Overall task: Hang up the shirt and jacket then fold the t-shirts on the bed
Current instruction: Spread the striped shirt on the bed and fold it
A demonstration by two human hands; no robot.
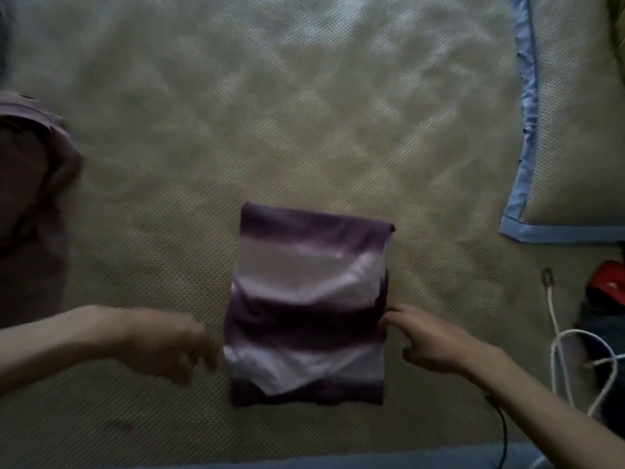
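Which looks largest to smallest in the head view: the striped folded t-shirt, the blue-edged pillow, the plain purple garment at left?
1. Striped folded t-shirt, whole in view.
2-3. Blue-edged pillow and plain purple garment look similar; both are cut off by the frame, so unranked.

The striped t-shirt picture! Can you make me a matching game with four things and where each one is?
Things:
1. striped t-shirt
2. pillow
3. white cord
4. mauve garment

Places:
A. far left edge of the bed
B. upper right, with a blue border
C. middle, folded, between the two hands
D. right, below the pillow, looped

Pairs: 1-C, 2-B, 3-D, 4-A
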